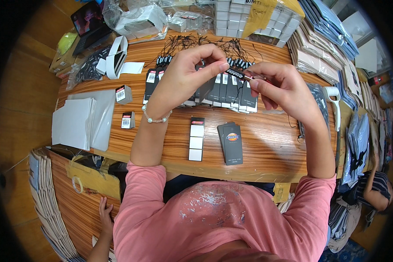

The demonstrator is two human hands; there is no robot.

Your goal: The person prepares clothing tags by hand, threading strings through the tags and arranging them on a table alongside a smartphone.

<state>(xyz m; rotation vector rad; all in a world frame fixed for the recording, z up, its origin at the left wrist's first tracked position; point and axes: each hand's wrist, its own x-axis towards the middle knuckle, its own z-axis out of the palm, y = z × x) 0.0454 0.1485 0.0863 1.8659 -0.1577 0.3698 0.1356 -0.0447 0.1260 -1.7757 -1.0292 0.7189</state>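
Observation:
Above the far middle of the table, my left hand (198, 65) pinches one end of a small black hang-tag string seal (235, 73) with pale lettering. My right hand (277, 85) grips its other end with thumb and fingers. A thin black cord dangles beneath it. Behind and below my hands lie rows of dark hang tags (220, 92) with barcode stickers, their black cords (192, 43) spread toward the back. Nearer me are a strip of white labels (196, 142) with a dark top and a small stack of dark grey tags (233, 146).
Two small sticker stacks (123, 94) and white sheets (72, 124) lie on the left. White boxes (233, 19) line the back. Bagged garments (314, 48) and a white tagging-gun-like tool (335, 102) are on the right. Another person's hand (105, 214) rests at lower left; a person (377, 192) sits right.

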